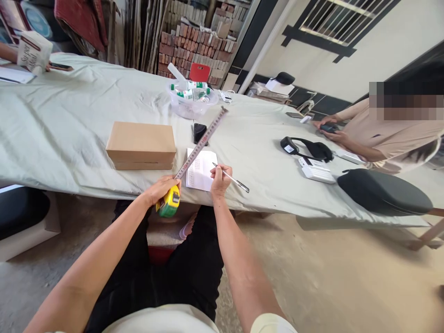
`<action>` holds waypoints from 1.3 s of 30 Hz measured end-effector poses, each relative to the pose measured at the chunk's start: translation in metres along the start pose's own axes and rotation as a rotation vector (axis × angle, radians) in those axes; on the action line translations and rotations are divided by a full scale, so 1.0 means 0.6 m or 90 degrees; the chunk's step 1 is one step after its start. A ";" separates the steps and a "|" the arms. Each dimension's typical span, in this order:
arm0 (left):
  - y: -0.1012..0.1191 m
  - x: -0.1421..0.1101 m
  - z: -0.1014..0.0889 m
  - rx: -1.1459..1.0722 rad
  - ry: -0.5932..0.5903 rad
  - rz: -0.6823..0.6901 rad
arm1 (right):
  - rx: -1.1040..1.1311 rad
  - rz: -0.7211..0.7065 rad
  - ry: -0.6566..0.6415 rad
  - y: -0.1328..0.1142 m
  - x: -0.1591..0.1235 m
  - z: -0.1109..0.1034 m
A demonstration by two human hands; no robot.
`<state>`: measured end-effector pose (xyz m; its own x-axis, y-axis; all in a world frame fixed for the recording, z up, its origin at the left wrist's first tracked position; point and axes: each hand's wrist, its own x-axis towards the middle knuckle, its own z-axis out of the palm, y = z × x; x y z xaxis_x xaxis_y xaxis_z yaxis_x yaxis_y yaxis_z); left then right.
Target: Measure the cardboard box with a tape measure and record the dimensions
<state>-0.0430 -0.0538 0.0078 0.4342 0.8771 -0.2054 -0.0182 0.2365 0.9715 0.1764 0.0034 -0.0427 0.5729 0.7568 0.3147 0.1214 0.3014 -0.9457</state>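
My left hand (162,189) is closed around a yellow and green tape measure (169,202) at the table's near edge. Its blade (203,141) sticks out up and to the right, passing over a sheet of paper (201,173) with rows of writing. In my right hand (221,179) is a pen (237,183), gripped over the right side of that paper, its tip pointing left. A closed brown cardboard box (140,138) lies left of the paper. Behind the blade, a black phone (200,133) is partly covered.
A clear plastic basin (187,108) of bottles stands at the back of the cloth-covered table (86,115). To the right lie a black headset (305,149), a white power strip (315,171) and a black case (383,192). One person sits right holding a dark device (329,128); another's arm shows far left.
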 end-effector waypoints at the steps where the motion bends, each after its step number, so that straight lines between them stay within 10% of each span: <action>1: -0.003 -0.024 -0.009 0.037 -0.006 -0.012 | 0.000 -0.025 -0.003 -0.003 -0.003 0.001; 12: 0.030 -0.220 -0.180 0.478 0.131 -0.113 | 0.056 -0.023 -0.079 -0.087 0.014 0.013; 18: 0.125 -0.196 -0.277 0.658 0.185 -0.174 | 0.004 0.001 -0.310 -0.116 0.005 0.097; 25: 0.164 -0.161 -0.299 0.699 0.128 -0.169 | -0.005 -0.031 -0.482 -0.099 0.003 0.157; 39: 0.172 -0.146 -0.337 0.774 0.111 -0.188 | -0.072 -0.003 -0.491 -0.097 -0.005 0.159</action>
<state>-0.2653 -0.0215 0.1022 0.1539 0.9220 -0.3552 0.9371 -0.0223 0.3483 0.0902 0.0386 0.0192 -0.1491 0.9577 0.2462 0.2278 0.2756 -0.9339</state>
